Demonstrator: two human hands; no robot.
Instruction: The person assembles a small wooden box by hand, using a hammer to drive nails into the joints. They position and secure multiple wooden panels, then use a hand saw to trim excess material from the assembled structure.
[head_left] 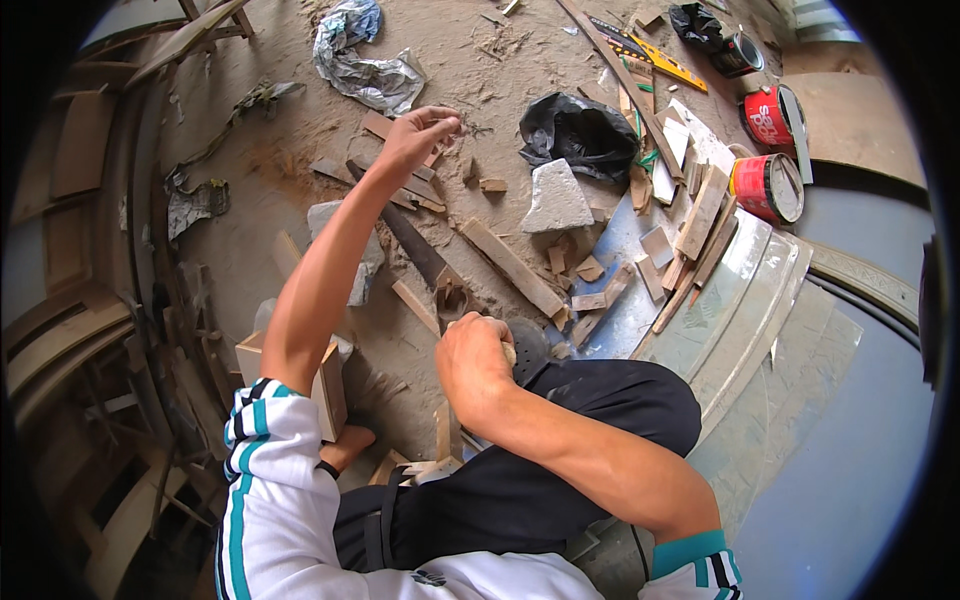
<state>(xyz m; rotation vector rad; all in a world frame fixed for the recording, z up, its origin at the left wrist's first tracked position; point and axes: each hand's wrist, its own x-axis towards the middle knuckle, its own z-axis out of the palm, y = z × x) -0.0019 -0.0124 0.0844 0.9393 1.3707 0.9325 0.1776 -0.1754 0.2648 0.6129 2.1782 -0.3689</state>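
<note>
Wood scraps (512, 268) near a black bag (590, 135)
Left hand (422, 138), left of the bag, fingers half-curled; right hand (474, 360), below-left of it, fingers curled; cannot tell if either grips anything.

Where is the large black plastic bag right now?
In the head view, the black bag lies upper right of centre, beyond the white block and right of the left hand.

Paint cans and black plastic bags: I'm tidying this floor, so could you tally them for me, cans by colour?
Red paint cans: 2
Black paint can: 1
Black plastic bags: 2
Total: 5
</note>
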